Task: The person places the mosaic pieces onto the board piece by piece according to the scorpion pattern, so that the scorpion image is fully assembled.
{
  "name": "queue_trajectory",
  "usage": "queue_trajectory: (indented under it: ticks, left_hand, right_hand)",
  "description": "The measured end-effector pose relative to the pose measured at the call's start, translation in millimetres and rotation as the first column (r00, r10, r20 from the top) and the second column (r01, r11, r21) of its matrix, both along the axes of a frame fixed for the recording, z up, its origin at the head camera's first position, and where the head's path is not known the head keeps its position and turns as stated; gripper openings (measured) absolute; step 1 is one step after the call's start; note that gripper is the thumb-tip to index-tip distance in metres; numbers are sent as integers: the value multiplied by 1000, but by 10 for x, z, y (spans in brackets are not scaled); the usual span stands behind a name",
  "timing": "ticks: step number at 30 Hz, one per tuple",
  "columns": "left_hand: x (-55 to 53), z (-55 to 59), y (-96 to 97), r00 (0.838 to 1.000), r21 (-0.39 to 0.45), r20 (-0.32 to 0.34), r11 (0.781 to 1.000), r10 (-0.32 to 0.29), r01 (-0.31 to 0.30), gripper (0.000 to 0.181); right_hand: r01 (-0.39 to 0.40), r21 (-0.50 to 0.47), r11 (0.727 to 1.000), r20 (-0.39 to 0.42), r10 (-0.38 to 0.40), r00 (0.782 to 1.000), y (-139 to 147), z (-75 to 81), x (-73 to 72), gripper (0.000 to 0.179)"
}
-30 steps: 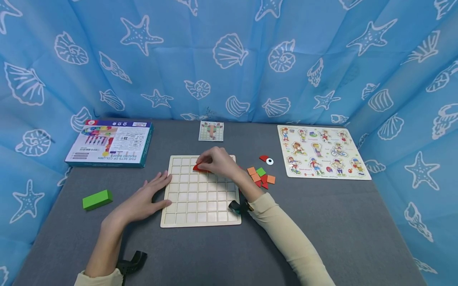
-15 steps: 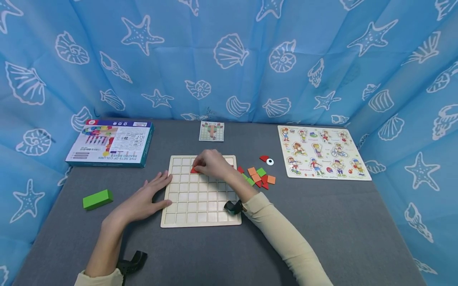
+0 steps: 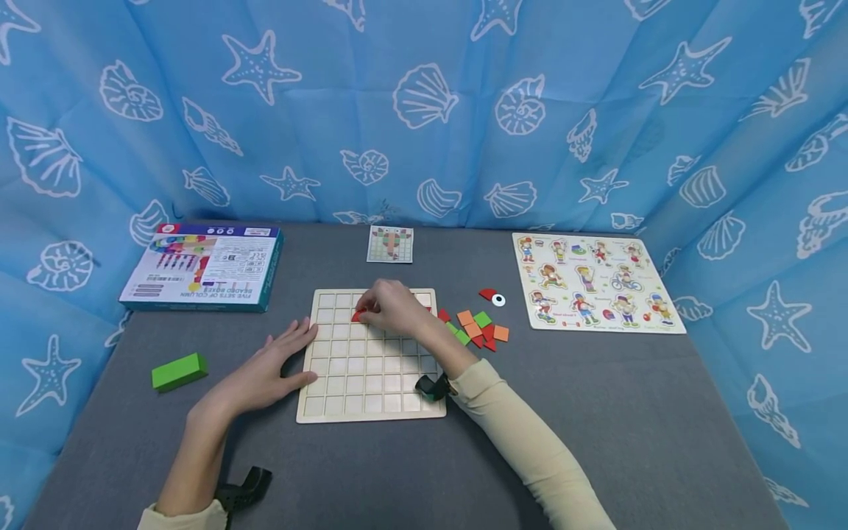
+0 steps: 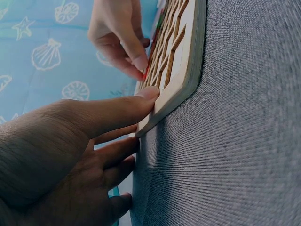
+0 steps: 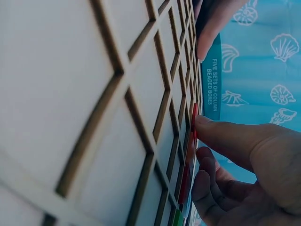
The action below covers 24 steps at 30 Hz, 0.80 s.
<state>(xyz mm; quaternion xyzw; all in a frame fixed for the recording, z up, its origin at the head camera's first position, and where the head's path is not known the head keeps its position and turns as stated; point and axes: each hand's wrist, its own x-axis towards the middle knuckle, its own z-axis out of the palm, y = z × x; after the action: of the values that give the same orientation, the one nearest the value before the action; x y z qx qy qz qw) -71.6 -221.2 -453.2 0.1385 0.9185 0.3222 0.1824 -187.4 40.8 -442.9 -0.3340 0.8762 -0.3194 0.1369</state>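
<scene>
A wooden grid board (image 3: 354, 405) lies on the grey table, its square cells framed by raised ridges. My right hand (image 3: 394, 308) is over its upper rows, thumb and fingertips at a small red tile (image 3: 357, 316) by the upper left cells. In the right wrist view the thumb presses the red tile (image 5: 194, 113) at the ridges; the other fingers curl beneath. Most of the tile is hidden by the fingers. My left hand (image 3: 265, 368) rests at the board's left edge with fingers extended, the thumb (image 4: 149, 92) on the rim in the left wrist view.
Several red, orange and green tiles (image 3: 482, 318) lie right of the board, with a white eye disc (image 3: 498, 300). A pattern card (image 3: 390, 244) stands behind. Around are a boxed toy (image 3: 199, 269), a green block (image 3: 179, 372) and a picture puzzle (image 3: 596, 283).
My right hand has shifted slightly left and toward me with the red tile, then stayed nearly still. The left hand keeps its place on the board's edge.
</scene>
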Motion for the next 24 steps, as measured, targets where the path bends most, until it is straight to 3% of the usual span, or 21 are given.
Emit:
queue_trajectory:
  ticks: [8, 18, 24]
  left_hand:
    - [-8, -1, 0, 1000, -14, 20, 1000, 7, -6, 84]
    - [-15, -19, 1, 1000, -25, 23, 1000, 12, -11, 84]
    - [-20, -18, 1, 1000, -27, 27, 1000, 11, -11, 84]
  right_hand:
    - [33, -42, 999, -21, -34, 999, 148, 44, 60, 15]
    - [115, -81, 990, -1, -115, 993, 664, 16, 131, 14]
    - [152, -54, 987, -21, -153, 988, 983, 54, 224, 9]
